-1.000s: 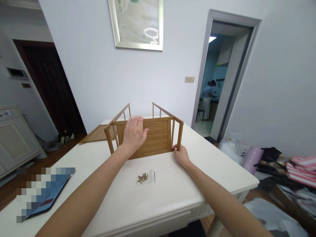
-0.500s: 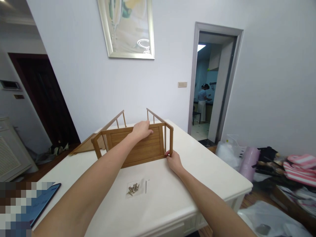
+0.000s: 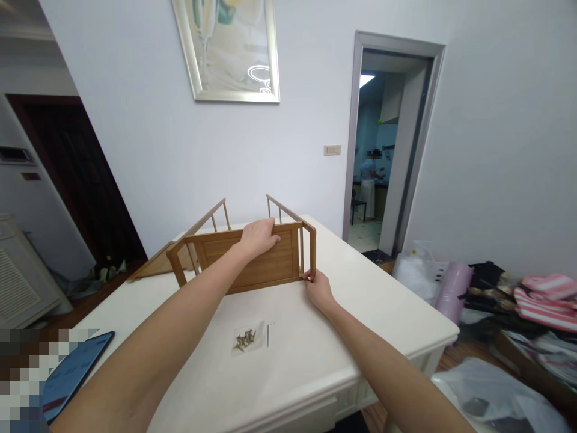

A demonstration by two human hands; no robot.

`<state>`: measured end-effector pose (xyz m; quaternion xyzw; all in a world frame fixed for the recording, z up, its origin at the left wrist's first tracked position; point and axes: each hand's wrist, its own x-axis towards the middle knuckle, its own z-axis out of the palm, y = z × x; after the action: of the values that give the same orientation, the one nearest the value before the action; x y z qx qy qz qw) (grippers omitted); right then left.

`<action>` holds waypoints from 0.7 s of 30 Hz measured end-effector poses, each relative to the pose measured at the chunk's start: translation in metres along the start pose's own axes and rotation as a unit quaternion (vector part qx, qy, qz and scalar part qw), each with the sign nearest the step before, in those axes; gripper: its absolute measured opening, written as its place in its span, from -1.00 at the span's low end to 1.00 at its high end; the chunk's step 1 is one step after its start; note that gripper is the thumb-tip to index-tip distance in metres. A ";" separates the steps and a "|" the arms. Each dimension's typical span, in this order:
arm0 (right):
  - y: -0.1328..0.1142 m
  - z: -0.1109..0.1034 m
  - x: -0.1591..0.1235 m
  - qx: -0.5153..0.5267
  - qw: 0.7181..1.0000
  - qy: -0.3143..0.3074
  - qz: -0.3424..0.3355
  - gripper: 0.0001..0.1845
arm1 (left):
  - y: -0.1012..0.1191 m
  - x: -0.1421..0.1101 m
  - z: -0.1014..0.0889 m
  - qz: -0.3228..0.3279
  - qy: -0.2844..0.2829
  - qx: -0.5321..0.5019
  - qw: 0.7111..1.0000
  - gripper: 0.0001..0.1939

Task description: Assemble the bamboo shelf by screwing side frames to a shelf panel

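A brown wooden panel stands on edge on the white table, between two wooden side frames. My left hand is closed over the panel's top edge, the thumb on its near face. Low at the right end, my right hand pinches the foot of the right side frame, close to the panel's lower corner. The left side frame leans at the other end, partly behind my forearm. Nearer me lie a clear bag of screws and a hex key.
Another wooden board lies on the white table at the far left. A tablet is at the near left. Bags and a purple roll crowd the floor at right. A person stands beyond the doorway.
Both hands keep their holds on the wooden pieces. My view has shifted slightly, and the lower edge of the panel appears a little higher.
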<state>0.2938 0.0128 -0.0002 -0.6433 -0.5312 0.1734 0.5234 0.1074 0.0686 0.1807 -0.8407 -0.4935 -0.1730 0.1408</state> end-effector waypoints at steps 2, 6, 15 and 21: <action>-0.001 0.000 0.000 -0.002 1.000 0.000 0.001 -0.77 | 0.001 0.000 -0.002 0.006 -0.004 0.001 1.000 -0.75; -0.002 0.000 -0.001 -0.006 1.000 -0.002 0.004 -0.77 | 0.002 -0.004 -0.001 0.012 0.008 0.004 1.000 -0.73; -0.005 -0.001 -0.004 -0.008 1.000 -0.002 0.005 -0.81 | 0.015 -0.032 0.032 0.005 0.174 -0.064 0.983 -0.56; -0.003 -0.001 -0.004 -0.011 1.000 0.009 -0.008 -0.82 | 0.012 -0.027 0.036 -0.010 0.185 -0.082 0.979 -0.63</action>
<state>0.2913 0.0081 0.0014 -0.6466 -0.5333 0.1571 0.5223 0.1109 0.0568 0.1359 -0.7978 -0.4519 -0.3663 0.1585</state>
